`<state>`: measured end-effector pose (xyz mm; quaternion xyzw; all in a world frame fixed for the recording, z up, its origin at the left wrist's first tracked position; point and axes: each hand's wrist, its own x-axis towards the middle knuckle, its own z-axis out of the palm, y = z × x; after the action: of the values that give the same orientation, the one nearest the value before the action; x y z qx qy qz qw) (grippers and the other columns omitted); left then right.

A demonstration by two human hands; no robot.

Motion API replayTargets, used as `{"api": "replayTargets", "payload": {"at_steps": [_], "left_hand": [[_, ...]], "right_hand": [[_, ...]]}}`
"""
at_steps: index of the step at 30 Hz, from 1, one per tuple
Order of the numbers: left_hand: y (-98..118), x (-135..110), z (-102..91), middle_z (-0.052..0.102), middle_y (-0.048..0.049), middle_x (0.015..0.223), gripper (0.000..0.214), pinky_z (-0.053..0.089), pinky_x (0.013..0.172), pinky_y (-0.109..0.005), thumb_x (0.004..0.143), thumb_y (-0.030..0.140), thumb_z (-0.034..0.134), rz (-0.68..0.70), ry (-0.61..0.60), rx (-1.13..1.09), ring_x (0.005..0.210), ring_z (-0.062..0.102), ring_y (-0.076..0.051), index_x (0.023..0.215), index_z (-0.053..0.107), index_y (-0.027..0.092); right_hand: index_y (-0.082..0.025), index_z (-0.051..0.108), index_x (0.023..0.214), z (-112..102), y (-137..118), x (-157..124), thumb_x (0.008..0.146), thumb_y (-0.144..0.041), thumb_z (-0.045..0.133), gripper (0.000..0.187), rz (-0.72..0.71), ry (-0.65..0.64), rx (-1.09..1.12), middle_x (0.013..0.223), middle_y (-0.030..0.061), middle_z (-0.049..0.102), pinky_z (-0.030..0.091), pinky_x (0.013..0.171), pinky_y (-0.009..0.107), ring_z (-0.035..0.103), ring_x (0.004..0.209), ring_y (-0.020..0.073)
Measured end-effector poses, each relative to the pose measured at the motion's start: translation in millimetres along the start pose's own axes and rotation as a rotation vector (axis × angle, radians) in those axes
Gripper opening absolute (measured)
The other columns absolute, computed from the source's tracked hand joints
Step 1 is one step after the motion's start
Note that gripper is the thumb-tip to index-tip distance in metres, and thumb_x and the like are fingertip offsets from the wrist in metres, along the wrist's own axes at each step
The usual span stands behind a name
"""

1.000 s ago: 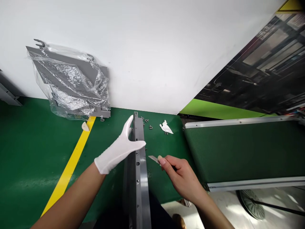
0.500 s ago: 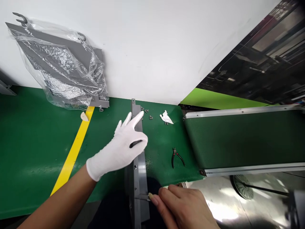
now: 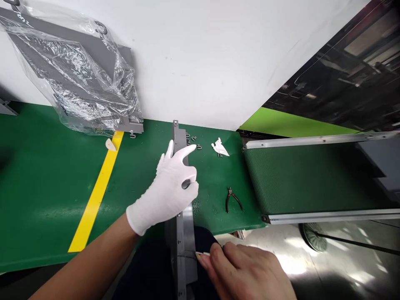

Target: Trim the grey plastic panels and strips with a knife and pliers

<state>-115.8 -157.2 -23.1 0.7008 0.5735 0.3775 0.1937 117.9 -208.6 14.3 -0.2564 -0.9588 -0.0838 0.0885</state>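
Observation:
A long grey metal panel (image 3: 189, 227) stands narrow side up, reaching from the green table towards my lap. My left hand (image 3: 170, 185), in a white glove, lies across its upper part and steadies it, thumb and one finger curled into a loop and other fingers stretched out. Bare and closed, my right hand (image 3: 246, 271) pinches a thin blade-like tool (image 3: 187, 253) whose tip lies against the panel's near part; its handle is mostly hidden. Beside the panel's far end lie several small grey hooks (image 3: 199, 147).
Side cutters (image 3: 231, 199) and a crumpled white glove or cloth (image 3: 220, 147) lie on the green table (image 3: 209, 187). At the back left, a plastic-wrapped grey panel (image 3: 81, 79) leans on the white wall. A conveyor (image 3: 306, 179) borders the right, carrying a grey panel (image 3: 386, 162).
My left hand's thumb and finger loop has tightened, and the hand sits slightly further right. A grey panel has appeared on the conveyor. The right hand still holds its tool at the panel.

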Motion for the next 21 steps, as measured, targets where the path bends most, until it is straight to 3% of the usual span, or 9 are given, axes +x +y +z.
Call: {"api": "replayTargets", "payload": {"at_steps": [10,21], "left_hand": [[0.9,1.3,-0.8,0.051,-0.0130,0.153,0.024,0.007,0.133,-0.064,0.085,0.012,0.053,0.040,-0.027,0.038,0.155,0.035,-0.031,0.065,0.044,0.020],[0.2,1.5,-0.3,0.056,-0.0135,0.142,0.025,0.007,0.134,-0.062,0.085,0.011,0.053,0.054,-0.032,0.041,0.155,0.034,-0.027,0.065,0.042,0.021]], "right_hand": [[-0.020,0.064,0.084,-0.6,4.7,2.3,0.104,-0.036,0.058,0.027,-0.043,0.013,-0.013,0.054,-0.0054,0.052,0.028,0.045,0.035,0.049,0.041,0.0134],[-0.021,0.063,0.089,0.9,5.1,-2.8,0.102,-0.039,0.062,0.023,-0.079,-0.010,-0.020,0.058,-0.0064,0.053,0.031,0.045,0.034,0.051,0.043,0.0128]]}}
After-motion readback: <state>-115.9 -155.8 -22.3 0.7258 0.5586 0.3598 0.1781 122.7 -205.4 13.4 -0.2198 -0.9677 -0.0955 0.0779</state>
